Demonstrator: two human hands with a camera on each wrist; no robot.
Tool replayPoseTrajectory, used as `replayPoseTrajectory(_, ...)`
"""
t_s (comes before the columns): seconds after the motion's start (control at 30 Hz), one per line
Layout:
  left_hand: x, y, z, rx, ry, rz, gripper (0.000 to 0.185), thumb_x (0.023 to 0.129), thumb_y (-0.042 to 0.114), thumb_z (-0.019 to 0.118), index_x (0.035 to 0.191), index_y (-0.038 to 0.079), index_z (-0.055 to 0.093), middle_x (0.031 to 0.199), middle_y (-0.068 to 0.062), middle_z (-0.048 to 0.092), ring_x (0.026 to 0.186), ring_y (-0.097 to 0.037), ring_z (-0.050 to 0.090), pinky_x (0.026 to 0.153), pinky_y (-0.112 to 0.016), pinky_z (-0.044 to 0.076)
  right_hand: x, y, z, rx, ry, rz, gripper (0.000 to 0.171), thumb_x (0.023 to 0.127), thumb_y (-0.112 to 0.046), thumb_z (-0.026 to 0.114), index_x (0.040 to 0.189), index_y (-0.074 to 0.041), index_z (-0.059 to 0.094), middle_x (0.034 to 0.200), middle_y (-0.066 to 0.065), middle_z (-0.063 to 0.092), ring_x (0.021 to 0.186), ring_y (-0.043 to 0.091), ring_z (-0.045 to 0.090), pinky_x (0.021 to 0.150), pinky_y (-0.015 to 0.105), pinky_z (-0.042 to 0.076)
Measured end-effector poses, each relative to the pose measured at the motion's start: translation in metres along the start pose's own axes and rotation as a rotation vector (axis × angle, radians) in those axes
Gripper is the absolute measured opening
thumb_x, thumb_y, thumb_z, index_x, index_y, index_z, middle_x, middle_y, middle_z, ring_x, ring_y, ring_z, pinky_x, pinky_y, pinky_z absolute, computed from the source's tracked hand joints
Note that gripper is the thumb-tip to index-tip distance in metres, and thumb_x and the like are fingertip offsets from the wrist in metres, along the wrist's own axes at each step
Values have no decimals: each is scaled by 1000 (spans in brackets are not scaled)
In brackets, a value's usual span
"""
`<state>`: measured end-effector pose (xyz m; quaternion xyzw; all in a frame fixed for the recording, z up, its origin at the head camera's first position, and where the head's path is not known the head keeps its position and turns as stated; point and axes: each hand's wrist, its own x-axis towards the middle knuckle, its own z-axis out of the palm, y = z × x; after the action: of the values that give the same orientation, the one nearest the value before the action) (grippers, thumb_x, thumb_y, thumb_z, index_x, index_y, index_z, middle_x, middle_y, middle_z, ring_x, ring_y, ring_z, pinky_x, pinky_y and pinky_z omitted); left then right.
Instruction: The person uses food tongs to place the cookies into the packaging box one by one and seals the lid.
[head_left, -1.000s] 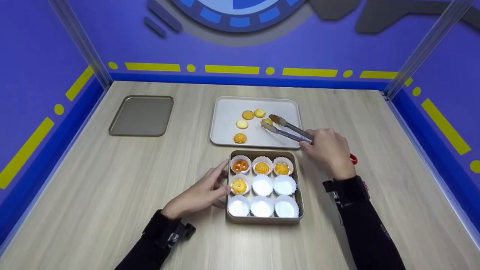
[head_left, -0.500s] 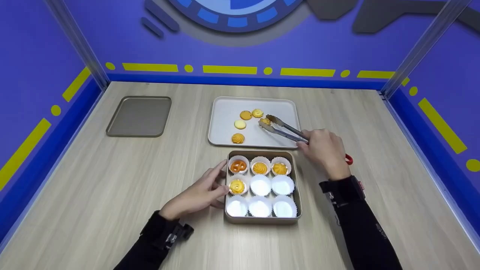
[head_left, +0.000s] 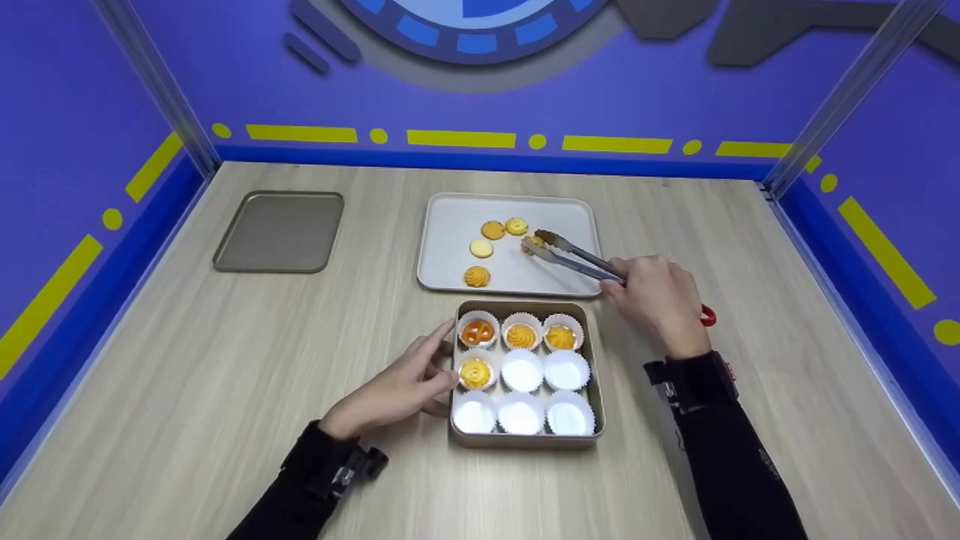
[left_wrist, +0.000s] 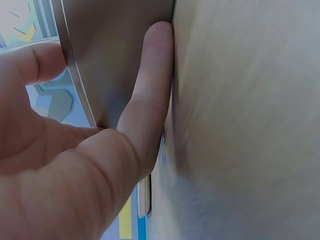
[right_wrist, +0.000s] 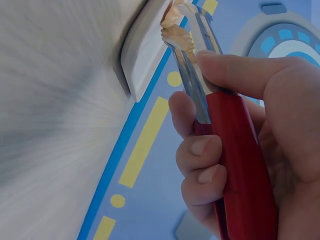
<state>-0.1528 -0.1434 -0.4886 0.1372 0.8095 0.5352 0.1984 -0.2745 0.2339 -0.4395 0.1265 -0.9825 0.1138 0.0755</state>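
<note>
The right hand (head_left: 658, 300) squeezes red-handled metal tongs (head_left: 577, 259), tips nipping a small golden cookie (head_left: 534, 243) on the pale rectangular tray (head_left: 450, 277) beyond the square gold tin (head_left: 596, 375); a slack squeeze could drop or crumble it. The left hand (head_left: 397, 386), fingers straight, presses the tin's left wall; a nudge might shift the white paper cups (head_left: 523, 370).

My wooden table (head_left: 225, 360), a flat brown tray (head_left: 279, 231) on it far left, a white tray (head_left: 450, 255) with cookies in the middle, a square tin (head_left: 598, 390) of paper cups just in front of that
</note>
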Motion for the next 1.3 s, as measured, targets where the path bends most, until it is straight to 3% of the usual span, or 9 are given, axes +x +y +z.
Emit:
replayPoseTrajectory(0.37, 1, 0, 0, -7, 0, 0, 86, 105, 24, 63, 173, 18, 9, 151, -17, 41, 115, -27, 57, 93, -37, 63, -1, 5, -11, 3, -66, 2, 19, 98, -36, 74, 113, -26, 80, 69, 4, 54, 73, 31, 56, 55, 37, 34)
replayPoseTrajectory(0.83, 0, -1, 0, -75, -16, 5, 88, 105, 21, 63, 173, 17, 7, 151, -19, 39, 113, -27, 59, 83, -38, 67, -2, 4, -13, 50, -121, 44, 39, 95, -36, 74, 130, -18, 78, 89, 12, 66, 73, 29, 56, 56, 37, 36)
replayPoseTrajectory(0.93, 1, -1, 0, -52, -8, 8, 87, 105, 21, 63, 173, 17, 8, 150, -19, 40, 112, -26, 58, 85, -37, 67, -2, 1, -11, 55, -113, 48, 37, 95, -37, 73, 126, -17, 78, 89, 11, 66, 73, 29, 56, 56, 37, 36)
replayPoseTrajectory(1.17, 1, -1, 0, -14, -1, 12, 87, 105, 23, 63, 173, 16, 8, 150, -18, 41, 112, -25, 58, 89, -37, 64, -4, -9, -7, 21, -48, 22, 17, 95, -36, 69, 96, -20, 74, 81, 10, 65, 70, 31, 57, 52, 42, 42)
replayPoseTrajectory(1.3, 1, -1, 0, -16, 1, 9, 86, 106, 22, 63, 173, 17, 9, 150, -18, 41, 112, -25, 58, 89, -37, 64, -5, -12, -7, 22, -36, 21, 16, 96, -36, 69, 93, -21, 74, 84, 11, 67, 70, 33, 59, 55, 45, 45)
